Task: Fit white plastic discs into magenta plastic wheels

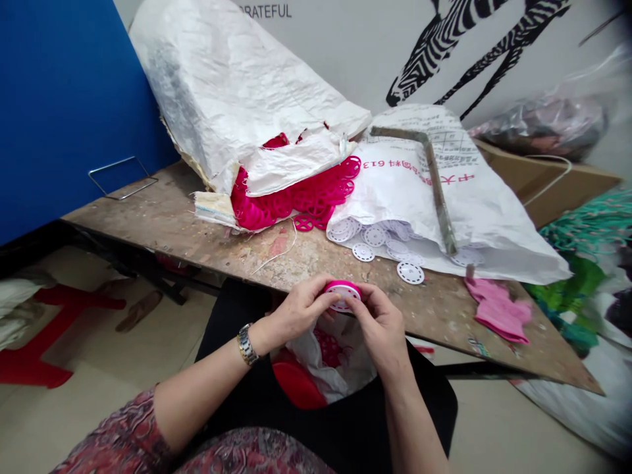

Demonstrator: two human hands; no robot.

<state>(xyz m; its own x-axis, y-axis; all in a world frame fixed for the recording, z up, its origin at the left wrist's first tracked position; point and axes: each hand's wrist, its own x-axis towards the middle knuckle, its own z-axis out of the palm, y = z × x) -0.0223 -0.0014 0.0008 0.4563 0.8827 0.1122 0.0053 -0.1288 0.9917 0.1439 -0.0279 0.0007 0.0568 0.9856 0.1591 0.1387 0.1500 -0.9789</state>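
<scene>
Between my two hands, just off the table's front edge, is a round plastic piece [344, 293], a white slotted disc seated against a pink ring. My left hand [301, 308] grips its left side, thumb on the white face. On the opposite side my right hand [381, 324] pinches it, thumb also on the white face. Below, in my lap, sits a white sack [353, 372] with pink pieces inside. Loose white discs [410, 272] lie on the table ahead of my hands. A heap of pink spoked rings [301, 197] spills from a torn white sack [237, 79].
A second white sack [494, 224] holds more white discs, with a bent metal bar [437, 184] lying on it. A pink cloth [498, 308] rests at the table's [237, 253] right. A cardboard box [538, 191] stands behind. At left is a red stool [44, 342].
</scene>
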